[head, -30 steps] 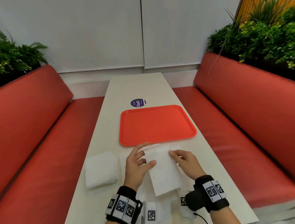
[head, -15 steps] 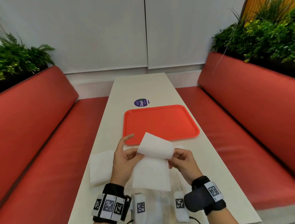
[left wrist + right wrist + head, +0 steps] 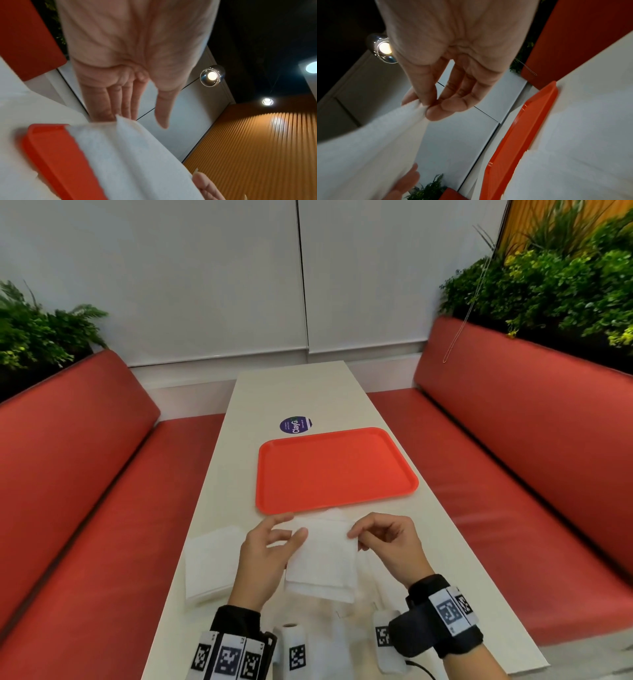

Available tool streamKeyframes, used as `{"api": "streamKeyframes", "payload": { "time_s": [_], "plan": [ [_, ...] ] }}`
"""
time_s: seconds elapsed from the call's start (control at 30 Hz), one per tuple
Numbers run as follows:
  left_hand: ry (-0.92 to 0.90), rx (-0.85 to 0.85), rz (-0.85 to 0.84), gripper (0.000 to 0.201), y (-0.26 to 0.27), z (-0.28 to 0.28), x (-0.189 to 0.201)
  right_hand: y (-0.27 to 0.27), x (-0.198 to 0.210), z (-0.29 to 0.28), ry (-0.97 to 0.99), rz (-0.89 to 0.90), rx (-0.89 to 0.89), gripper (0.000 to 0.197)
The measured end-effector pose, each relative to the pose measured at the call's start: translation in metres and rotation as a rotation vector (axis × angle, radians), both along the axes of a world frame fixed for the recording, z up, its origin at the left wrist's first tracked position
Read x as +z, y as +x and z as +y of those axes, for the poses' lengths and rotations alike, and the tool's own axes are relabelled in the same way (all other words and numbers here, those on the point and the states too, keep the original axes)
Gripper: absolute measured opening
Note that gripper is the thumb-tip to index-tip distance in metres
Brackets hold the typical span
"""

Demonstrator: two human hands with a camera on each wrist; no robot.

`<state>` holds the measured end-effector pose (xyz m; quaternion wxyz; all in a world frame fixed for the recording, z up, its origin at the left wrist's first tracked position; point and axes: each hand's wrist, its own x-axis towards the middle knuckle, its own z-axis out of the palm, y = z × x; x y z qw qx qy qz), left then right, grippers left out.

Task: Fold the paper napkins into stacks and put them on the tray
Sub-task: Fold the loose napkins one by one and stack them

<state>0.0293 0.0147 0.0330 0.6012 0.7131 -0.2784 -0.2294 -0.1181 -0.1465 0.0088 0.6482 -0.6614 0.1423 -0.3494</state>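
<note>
A white paper napkin [image 3: 323, 559], folded over, hangs just above the table between my hands. My right hand [image 3: 354, 535] pinches its upper right corner between thumb and fingers [image 3: 435, 112]. My left hand [image 3: 291, 527] lies against the napkin's left edge with straight fingers [image 3: 120, 102], its thumb over the top face. The orange tray [image 3: 335, 470] lies beyond the hands with nothing on it; its rim [image 3: 56, 155] also shows in the left wrist view. A stack of folded napkins [image 3: 209, 563] rests on the table left of my left hand.
More loose white napkins [image 3: 337, 514] lie on the table under and in front of my hands. A round purple sticker [image 3: 295, 425] sits beyond the tray. Red padded benches [image 3: 85, 474] flank the narrow white table [image 3: 294, 392] on both sides.
The napkin's curled upper half has been laid down over the lower half. Both hands have lowered it toward the table, and my left fingers have straightened.
</note>
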Motion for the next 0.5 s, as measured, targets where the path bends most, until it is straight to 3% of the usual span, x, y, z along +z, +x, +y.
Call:
{"api": "streamKeyframes", "payload": {
  "time_s": [0.17, 0.27, 0.4, 0.5],
  "plan": [
    [-0.049, 0.059, 0.004, 0.029, -0.006, 0.001, -0.001, -0.004, 0.004, -0.005, -0.181, 0.141, -0.073, 0.032],
    [-0.048, 0.021, -0.082, 0.032, -0.010, 0.002, 0.004, -0.006, 0.014, -0.005, -0.234, 0.141, -0.131, 0.025],
    [-0.035, -0.053, -0.166, 0.034, -0.015, 0.000, 0.004, -0.001, 0.024, 0.005, -0.242, 0.231, -0.025, 0.010],
    [-0.042, -0.112, -0.193, 0.034, -0.021, -0.002, 0.007, 0.006, 0.019, 0.013, -0.241, 0.288, 0.057, 0.014]
  ]
}}
